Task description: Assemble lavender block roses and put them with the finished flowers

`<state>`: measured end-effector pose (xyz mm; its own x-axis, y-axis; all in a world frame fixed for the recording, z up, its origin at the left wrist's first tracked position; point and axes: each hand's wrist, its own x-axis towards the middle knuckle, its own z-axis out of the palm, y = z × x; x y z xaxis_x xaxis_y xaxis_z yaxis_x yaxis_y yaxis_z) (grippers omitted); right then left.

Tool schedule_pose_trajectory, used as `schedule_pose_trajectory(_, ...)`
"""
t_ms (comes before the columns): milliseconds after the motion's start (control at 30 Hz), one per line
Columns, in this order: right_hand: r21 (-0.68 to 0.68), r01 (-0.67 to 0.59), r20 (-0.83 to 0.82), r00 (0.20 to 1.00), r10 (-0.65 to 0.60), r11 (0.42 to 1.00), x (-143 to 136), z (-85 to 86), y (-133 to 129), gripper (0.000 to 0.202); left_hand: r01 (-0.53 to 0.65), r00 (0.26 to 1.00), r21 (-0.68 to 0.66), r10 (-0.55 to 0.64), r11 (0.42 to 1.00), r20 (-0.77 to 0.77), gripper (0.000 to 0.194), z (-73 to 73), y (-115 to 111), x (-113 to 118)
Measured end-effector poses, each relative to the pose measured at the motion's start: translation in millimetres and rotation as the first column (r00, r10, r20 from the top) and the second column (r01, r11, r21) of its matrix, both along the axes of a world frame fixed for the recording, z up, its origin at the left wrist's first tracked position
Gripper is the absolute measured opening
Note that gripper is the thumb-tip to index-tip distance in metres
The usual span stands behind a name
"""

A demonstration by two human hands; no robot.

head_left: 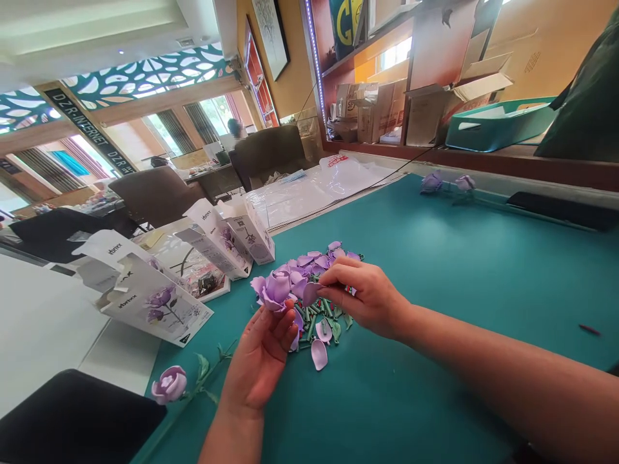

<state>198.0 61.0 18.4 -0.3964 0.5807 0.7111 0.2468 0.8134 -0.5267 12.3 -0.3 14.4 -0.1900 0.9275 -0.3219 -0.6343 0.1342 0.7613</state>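
My left hand point(265, 351) is closed at the fingertips around the base of a purple toy rose point(275, 290), whose petals open upward. My right hand point(365, 293) pinches a single purple petal point(311, 294) between thumb and forefinger, just right of the rose. Beneath and behind both hands lies a pile of loose purple petals point(319, 261) and green stem pieces point(314, 319), with small red bits among them. Two pale petals, one of them a lilac petal point(318, 354), rest at the near side of the pile.
Open white product boxes point(155, 303) stand at the left on the green table mat point(435, 283). A finished rose on a stem point(169, 385) lies at front left. Two purple flowers point(431, 182) lie at the back right, near a black case point(563, 209). A person point(236, 129) is in the background.
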Motion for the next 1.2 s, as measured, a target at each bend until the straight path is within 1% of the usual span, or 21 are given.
schedule_pose_trajectory(167,0.036,-0.025,-0.011,1.0,0.026,0.999,-2,-1.7,-4,0.009,-0.03,0.999,-0.028,0.03,0.999,0.015,0.026,-2.3,1,2)
schedule_pose_trajectory(333,0.115,-0.012,0.025,1.0,0.009,0.993,-5,-5.2,-6,0.011,-0.038,0.999,-0.054,0.037,0.998,-0.025,0.009,-5.9,1,5)
schedule_pose_trajectory(400,0.156,0.003,0.04,0.999,-0.009,0.988,-5,-6.4,-6,0.013,-0.033,0.999,-0.051,0.031,0.998,-0.039,0.007,-7.3,1,7)
schedule_pose_trajectory(533,0.214,0.011,0.08,0.996,-0.028,0.977,-6,-8.0,-6,0.015,-0.025,0.998,-0.037,0.023,0.999,-0.056,0.009,-8.7,0,9)
schedule_pose_trajectory(667,0.241,0.024,0.148,0.987,-0.061,0.97,-7,-9.7,-6,0.018,-0.035,0.997,-0.037,0.033,0.999,-0.068,0.012,-8.5,0,11)
schedule_pose_trajectory(800,0.268,0.032,0.172,0.982,-0.081,0.963,-8,-11.4,-6,0.019,-0.055,0.995,-0.04,0.051,0.998,-0.091,0.011,-9.2,0,12)
schedule_pose_trajectory(1200,0.26,0.028,0.203,0.976,-0.083,0.965,-7,-9.8,-4,0.022,-0.046,0.989,-0.037,0.041,0.998,-0.143,0.014,-10.0,0,14)
